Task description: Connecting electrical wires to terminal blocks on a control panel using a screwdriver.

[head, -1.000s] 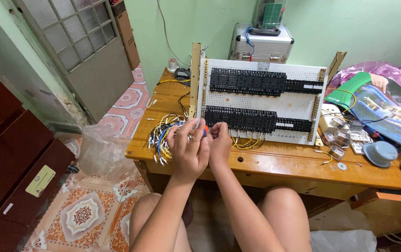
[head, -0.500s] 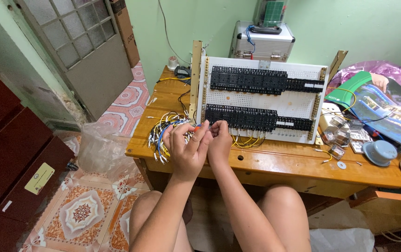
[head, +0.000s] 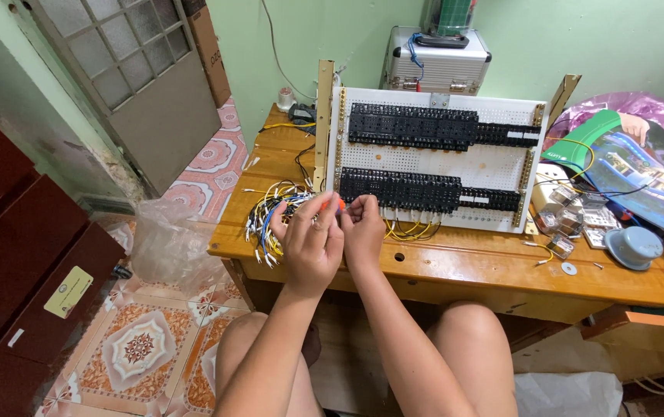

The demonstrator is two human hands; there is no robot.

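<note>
Your left hand (head: 310, 245) and right hand (head: 363, 228) meet knuckle to knuckle just in front of the white board (head: 432, 166), over the near edge of the wooden table (head: 455, 266). Your left hand is curled closed, and a small orange-tipped piece (head: 330, 205) shows above its fingers at about 1 o'clock; what exactly it grips is too small to tell. Your right hand is also curled, fingertips pinched toward the left hand, but whether it holds anything cannot be told.

The bundle of wires (head: 270, 224), yellow, white and blue, lies on the table at 9 o'clock from your left hand, just beside it. The lower row of black blocks (head: 409, 189) on the board sits at 1 o'clock from your right hand, with yellow wire loops (head: 409, 229) hanging below it at 3 o'clock. Well apart at 3 o'clock lie a grey round cap (head: 631, 245) and small clear parts (head: 571, 220).
</note>
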